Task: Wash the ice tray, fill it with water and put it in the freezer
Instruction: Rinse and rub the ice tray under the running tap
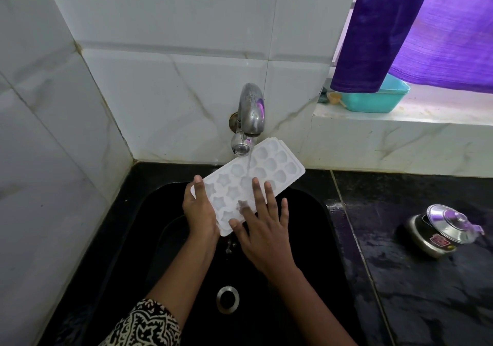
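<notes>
The left hand (198, 209) grips the near left end of the ice tray (269, 164). Its thumb is hooked over the rim; the other fingers are under the tray, so I cannot tell how they lie. The tray is held above the black sink (128, 239), tilted with its far end up under the tap (249, 116) — probably so that the thin stream falls into the middle and runs down over the moulds. The moulds look wet, but how much water stays in them I cannot tell.

The right hand (264, 228) lies flat on the near moulds with its fingers (270, 193) spread and straight, apparently rubbing them clean — so the washing step seems to be in progress.

On the worktop (426, 292), near its right edge, stands a steel pot (437, 235) with its lid tilted; its contents are hidden. A teal tub (378, 100) sits on the window ledge.
</notes>
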Available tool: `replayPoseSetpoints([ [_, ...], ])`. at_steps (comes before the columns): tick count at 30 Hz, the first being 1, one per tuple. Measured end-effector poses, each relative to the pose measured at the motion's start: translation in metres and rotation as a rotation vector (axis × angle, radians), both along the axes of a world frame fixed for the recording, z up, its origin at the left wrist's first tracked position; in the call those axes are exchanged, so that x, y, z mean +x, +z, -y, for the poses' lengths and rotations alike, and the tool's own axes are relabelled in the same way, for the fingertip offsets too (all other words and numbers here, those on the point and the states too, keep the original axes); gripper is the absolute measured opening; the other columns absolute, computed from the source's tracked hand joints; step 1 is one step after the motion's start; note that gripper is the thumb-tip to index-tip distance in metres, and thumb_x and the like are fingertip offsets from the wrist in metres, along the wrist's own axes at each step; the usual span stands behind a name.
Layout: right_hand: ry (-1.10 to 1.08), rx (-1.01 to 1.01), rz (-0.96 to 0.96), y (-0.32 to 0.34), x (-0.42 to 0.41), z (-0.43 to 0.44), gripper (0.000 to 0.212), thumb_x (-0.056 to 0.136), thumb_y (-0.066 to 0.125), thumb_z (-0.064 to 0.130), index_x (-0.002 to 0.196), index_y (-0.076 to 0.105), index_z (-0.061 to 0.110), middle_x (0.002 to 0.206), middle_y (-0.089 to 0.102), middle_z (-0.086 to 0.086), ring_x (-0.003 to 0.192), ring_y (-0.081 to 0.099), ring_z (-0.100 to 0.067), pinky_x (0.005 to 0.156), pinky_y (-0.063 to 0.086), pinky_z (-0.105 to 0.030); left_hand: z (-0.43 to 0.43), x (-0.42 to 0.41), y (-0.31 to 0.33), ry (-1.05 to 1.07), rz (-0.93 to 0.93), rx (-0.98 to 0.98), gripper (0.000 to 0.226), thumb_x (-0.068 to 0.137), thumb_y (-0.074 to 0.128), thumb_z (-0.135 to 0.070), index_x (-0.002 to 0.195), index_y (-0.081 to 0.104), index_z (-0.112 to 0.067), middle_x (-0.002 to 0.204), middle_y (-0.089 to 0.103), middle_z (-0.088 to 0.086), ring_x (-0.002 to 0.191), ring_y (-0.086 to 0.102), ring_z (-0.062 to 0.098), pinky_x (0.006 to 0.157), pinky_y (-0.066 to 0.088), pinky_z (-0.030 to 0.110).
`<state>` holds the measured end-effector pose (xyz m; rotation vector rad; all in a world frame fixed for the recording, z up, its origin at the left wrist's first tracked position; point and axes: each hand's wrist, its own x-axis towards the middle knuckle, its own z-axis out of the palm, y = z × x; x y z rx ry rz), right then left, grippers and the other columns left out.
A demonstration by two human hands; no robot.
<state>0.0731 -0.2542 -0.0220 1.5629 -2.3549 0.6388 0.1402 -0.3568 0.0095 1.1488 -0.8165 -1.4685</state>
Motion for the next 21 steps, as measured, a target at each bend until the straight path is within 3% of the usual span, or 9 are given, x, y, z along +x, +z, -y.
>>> replayPoseSetpoints([
  [5,-0.027,-0.023,0.006,0.006,-0.009,0.002,0.045,0.095,0.029,0.057,0.100,0.064,0.030,0.159,0.015,-0.002,0.147,0.003,-0.020,0.113,0.004,-0.050,-0.003,-0.003,0.001,-0.011,-0.005,-0.010,0.021,0.098,0.046,-0.038,0.086,0.057,-0.024,0.086,0.065,-0.001,0.077,0.064,0.012,0.062,0.050,0.024],
  [8,-0.013,-0.007,-0.006,0.002,-0.001,0.002,0.052,0.095,0.024,0.060,0.106,0.063,0.027,0.159,0.013,-0.002,0.147,0.001,-0.020,0.113,0.004,-0.050,-0.004,-0.003,0.002,-0.001,0.006,-0.008,0.020,0.099,0.046,-0.037,0.084,0.055,-0.027,0.084,0.064,-0.004,0.074,0.064,0.008,0.059,0.049,0.020],
  [12,0.015,0.013,-0.041,0.000,-0.016,-0.008,0.044,0.095,0.027,0.056,0.103,0.063,0.034,0.159,0.013,-0.004,0.147,0.003,-0.022,0.113,0.003,-0.051,-0.004,-0.001,-0.002,-0.005,0.016,-0.028,0.021,0.099,0.046,-0.037,0.084,0.056,-0.025,0.084,0.064,-0.002,0.072,0.064,0.008,0.056,0.049,0.017],
  [17,-0.015,0.000,-0.036,0.000,-0.003,-0.003,0.047,0.092,0.032,0.060,0.103,0.064,0.026,0.159,0.017,-0.003,0.147,0.007,-0.020,0.113,0.008,-0.048,-0.007,-0.005,-0.005,-0.008,0.020,-0.005,0.023,0.098,0.046,-0.039,0.082,0.056,-0.025,0.085,0.065,0.001,0.078,0.064,0.015,0.064,0.051,0.027],
  [21,0.015,0.018,-0.032,0.000,-0.017,-0.012,0.046,0.093,0.028,0.059,0.105,0.064,0.033,0.159,0.015,-0.002,0.147,0.007,-0.020,0.112,0.005,-0.047,-0.006,-0.002,-0.007,-0.005,0.013,0.000,0.023,0.099,0.046,-0.038,0.081,0.055,-0.028,0.084,0.064,-0.001,0.075,0.064,0.013,0.064,0.050,0.028],
])
